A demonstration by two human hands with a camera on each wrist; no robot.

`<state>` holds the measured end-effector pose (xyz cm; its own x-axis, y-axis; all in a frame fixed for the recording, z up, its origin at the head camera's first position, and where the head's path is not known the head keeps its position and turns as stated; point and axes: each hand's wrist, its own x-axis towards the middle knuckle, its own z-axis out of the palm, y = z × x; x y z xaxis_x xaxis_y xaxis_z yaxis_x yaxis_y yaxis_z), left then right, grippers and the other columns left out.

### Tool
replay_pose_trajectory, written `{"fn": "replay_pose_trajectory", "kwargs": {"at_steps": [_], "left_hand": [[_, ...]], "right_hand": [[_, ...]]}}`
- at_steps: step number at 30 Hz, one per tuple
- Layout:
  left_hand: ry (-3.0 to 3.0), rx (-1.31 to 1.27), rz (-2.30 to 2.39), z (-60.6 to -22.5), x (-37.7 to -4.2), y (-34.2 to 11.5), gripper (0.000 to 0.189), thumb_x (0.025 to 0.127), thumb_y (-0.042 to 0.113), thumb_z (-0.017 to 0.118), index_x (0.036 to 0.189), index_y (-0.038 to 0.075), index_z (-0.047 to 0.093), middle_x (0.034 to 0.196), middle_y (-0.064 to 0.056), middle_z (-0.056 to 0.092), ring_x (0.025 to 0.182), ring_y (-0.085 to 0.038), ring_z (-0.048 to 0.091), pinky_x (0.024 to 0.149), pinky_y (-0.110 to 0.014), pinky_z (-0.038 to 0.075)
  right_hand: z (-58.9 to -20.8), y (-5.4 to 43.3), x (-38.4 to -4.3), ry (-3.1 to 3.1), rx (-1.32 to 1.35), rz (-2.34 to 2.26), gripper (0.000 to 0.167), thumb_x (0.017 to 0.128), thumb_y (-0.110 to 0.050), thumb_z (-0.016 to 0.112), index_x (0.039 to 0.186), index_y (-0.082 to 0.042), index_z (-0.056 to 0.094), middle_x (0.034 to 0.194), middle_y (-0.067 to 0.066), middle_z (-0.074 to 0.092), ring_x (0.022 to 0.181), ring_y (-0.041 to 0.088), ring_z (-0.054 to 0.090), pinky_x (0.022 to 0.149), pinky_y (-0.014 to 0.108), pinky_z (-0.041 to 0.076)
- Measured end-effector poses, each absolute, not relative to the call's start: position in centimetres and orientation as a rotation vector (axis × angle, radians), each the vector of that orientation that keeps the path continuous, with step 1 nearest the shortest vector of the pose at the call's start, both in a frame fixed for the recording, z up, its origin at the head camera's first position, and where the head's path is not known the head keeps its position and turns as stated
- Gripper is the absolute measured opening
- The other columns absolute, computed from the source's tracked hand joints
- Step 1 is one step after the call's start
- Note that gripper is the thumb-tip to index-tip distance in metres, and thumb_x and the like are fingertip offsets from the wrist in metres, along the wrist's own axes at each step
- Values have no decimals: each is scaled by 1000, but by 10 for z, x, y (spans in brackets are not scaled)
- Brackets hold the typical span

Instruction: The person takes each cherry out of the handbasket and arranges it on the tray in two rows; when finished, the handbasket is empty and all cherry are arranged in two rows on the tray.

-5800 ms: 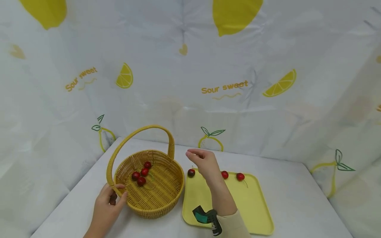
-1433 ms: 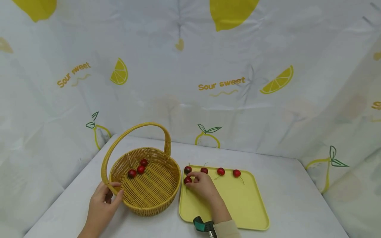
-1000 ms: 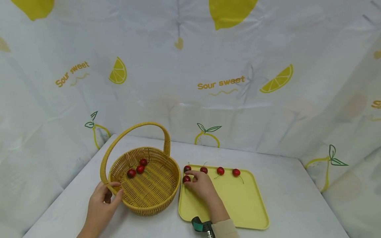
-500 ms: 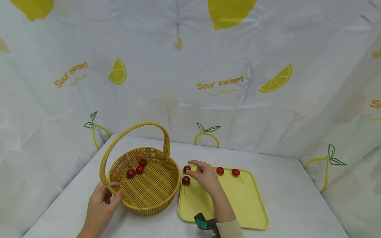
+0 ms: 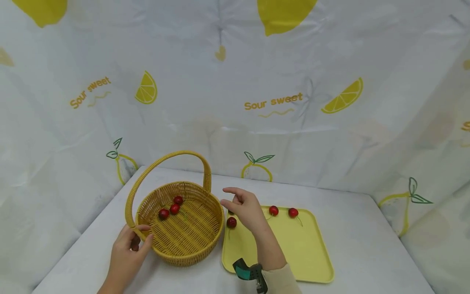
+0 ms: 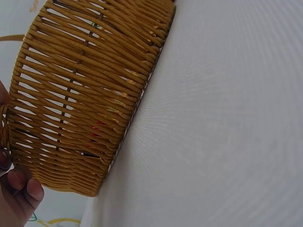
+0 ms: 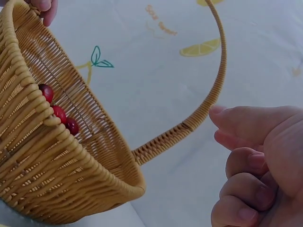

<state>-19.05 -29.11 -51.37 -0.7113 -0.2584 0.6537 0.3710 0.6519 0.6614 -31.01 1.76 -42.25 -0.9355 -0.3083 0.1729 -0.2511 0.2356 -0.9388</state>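
Note:
My left hand (image 5: 126, 253) grips the woven basket (image 5: 183, 261) where its handle (image 5: 133, 204) meets the rim; the left wrist view has those fingers (image 6: 34, 189) at its left edge. Inside the basket lie a dark red cherry (image 5: 163, 214) and two brighter ones (image 5: 174, 208) (image 5: 178, 200). Above the tray's back left corner hovers my right hand (image 5: 247, 210), thumb and index finger apart, nothing visible between them. Its other fingers (image 7: 244, 189) curl inward in the right wrist view. Just below it, a cherry (image 5: 231, 222) with a stem rests on the yellow tray (image 5: 290, 257).
Two more cherries (image 5: 273, 210) (image 5: 293, 212) lie along the tray's back edge. Another dark cherry (image 5: 231, 212) is mostly covered by my right hand. White tabletop (image 5: 367, 245) surrounds both containers, and a lemon-print curtain (image 5: 205, 114) hangs behind.
Four cherries in the basket became three, and one sits at the tray's left side. My right hand let go of that cherry, then rose toward the basket's rim. The left hand stayed.

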Motion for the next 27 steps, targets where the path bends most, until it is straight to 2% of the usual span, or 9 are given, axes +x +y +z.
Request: {"fn": "replay_pose_trajectory", "kwargs": {"at_steps": [7, 10, 15, 20, 27], "left_hand": [[-2109, -86, -1092, -513, -192, -290, 30, 78, -13, 80, 101, 3, 69, 95, 1, 50, 63, -16, 45, 54, -19, 36], [-2111, -84, -1100, -513, -193, -290, 29, 78, -13, 80, 100, 2, 69, 95, 0, 51, 64, -16, 45, 54, -20, 37], [-2118, -81, -1102, -514, -193, -289, 28, 80, -11, 80, 101, 2, 68, 97, -4, 52, 65, -16, 46, 54, -20, 37], [-2113, -84, -1102, -515, -192, -289, 28, 80, -11, 80, 102, 3, 68, 98, -1, 52, 66, -16, 46, 54, -20, 37], [-2114, -90, -1082, -514, -192, -291, 29, 80, -11, 80, 102, 4, 68, 97, 0, 52, 66, -15, 46, 55, -19, 37]], "right_hand": [[-417, -10, -318, 2377, -675, -1770, 40, 95, -24, 76, 131, -10, 69, 62, -4, 32, 52, 14, 25, 48, 28, 26], [-419, -25, -322, 2353, -715, -1739, 42, 95, -25, 76, 133, -8, 67, 61, -4, 31, 53, 14, 25, 50, 28, 29], [-422, -49, -326, 2327, -751, -1691, 37, 95, -23, 77, 129, -9, 70, 60, -4, 31, 53, 13, 26, 52, 27, 30], [-417, -73, -330, 2300, -787, -1644, 33, 96, -23, 76, 127, -13, 71, 59, -4, 29, 51, 13, 23, 52, 29, 29], [-421, -110, -341, 2292, -753, -1613, 37, 95, -25, 76, 128, -9, 71, 59, -4, 36, 49, 10, 27, 49, 25, 29]]}}
